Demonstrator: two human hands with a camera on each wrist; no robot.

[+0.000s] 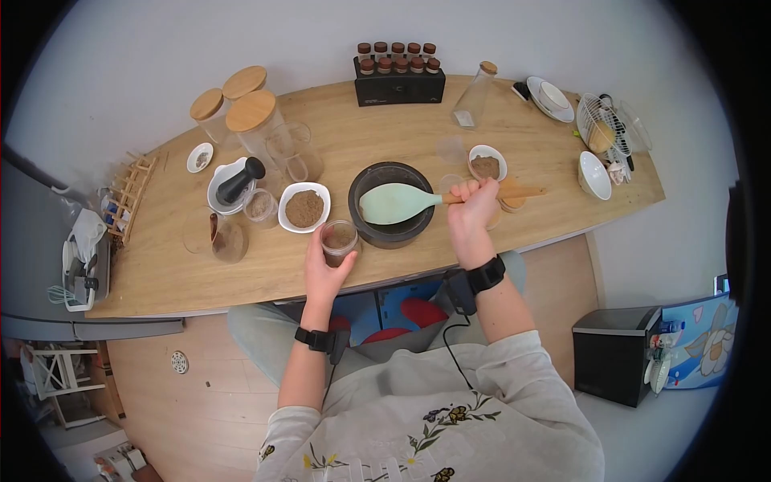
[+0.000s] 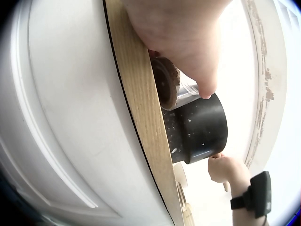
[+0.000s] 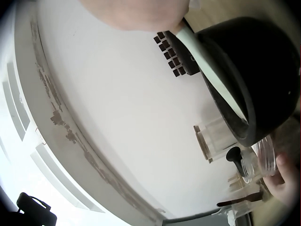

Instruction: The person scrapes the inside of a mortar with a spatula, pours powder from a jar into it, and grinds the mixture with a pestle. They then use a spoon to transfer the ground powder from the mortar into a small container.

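Note:
My left hand (image 1: 324, 273) grips a clear jar (image 2: 186, 95) holding brown powder, thumb on one side and fingers on the other. It stands at the table's near edge, just left of a dark, deep mortar-like bowl (image 1: 390, 235). With curled fingers my right hand (image 1: 474, 215) holds the wooden handle of a pale green spatula (image 1: 395, 204). The broad spatula head lies across the bowl's mouth in the head view, and its tip dips inside the rim in the right wrist view. Much of the bowl's inside is hidden behind the spatula.
Left of the bowl are a white square dish (image 1: 304, 210) of brown powder, a small jar (image 1: 260, 207) and a white bowl with a black pestle (image 1: 238, 183). Tall lidded jars (image 1: 255, 120) stand behind. A powder bowl (image 1: 487, 163), glass bottle (image 1: 475, 96) and spice rack (image 1: 400, 87) surround the rest.

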